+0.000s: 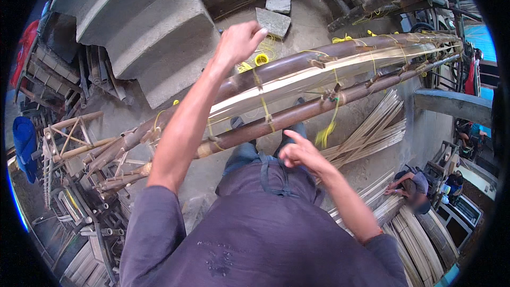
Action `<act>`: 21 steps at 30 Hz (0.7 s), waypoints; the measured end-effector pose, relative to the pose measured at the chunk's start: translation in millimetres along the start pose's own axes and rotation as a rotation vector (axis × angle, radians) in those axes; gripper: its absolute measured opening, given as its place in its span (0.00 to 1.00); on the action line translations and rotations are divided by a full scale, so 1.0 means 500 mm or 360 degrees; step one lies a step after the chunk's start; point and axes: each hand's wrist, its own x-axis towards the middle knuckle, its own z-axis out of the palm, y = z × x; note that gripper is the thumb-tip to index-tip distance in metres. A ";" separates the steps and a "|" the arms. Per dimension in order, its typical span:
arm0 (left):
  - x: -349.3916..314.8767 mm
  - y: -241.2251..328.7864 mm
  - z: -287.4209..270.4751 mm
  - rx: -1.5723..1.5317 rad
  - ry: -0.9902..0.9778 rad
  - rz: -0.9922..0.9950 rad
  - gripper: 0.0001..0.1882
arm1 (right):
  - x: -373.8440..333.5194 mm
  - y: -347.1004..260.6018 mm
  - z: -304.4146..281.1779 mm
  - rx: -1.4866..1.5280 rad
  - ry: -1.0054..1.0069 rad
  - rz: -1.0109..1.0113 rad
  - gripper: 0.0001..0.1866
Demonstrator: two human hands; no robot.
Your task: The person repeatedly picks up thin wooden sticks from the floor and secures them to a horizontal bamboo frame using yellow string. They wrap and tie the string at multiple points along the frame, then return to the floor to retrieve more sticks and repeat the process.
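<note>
My left hand point(241, 42) is raised over the far dark bamboo pole point(289, 65). Its fingers are curled closed, and whatever they may hold is hidden. My right hand point(303, 151) is just on my side of the near bamboo pole point(249, 133); the index finger is stretched out, and nothing shows in it. Between the poles runs a band of pale split strips point(276, 82), tied across with yellow cord point(265, 106). A loose, blurred cord tail point(325, 135) hangs from the near pole. Beyond the far pole is a yellow roll point(261, 59).
Concrete steps point(154, 37) rise at the far left. Two stone blocks point(273, 21) lie on the floor beyond the poles. Split bamboo strips point(372, 130) are spread at the right, where another person point(411, 186) crouches. Bamboo frames point(74, 133) stand at the left.
</note>
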 end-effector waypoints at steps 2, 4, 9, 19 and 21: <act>-0.086 -0.001 -0.011 -0.0135 0.0040 0.0013 0.19 | 0.149 0.124 0.036 -0.0129 0.0154 -0.0128 0.29; -0.182 0.001 -0.005 -0.0031 -0.0032 -0.0042 0.16 | 0.094 0.071 0.063 -0.0930 -0.0016 -0.0655 0.17; -0.329 0.027 0.097 0.0166 0.0348 0.0048 0.13 | -0.141 -0.372 0.255 -0.2788 -0.0004 -0.1472 0.06; -0.315 0.032 0.156 0.0260 0.0598 0.0061 0.06 | 0.355 -0.344 0.079 -0.2424 0.0529 -0.0643 0.27; -0.301 0.037 0.143 0.0170 0.0634 0.0080 0.07 | 0.355 -0.381 0.067 -0.1950 0.0422 -0.0847 0.20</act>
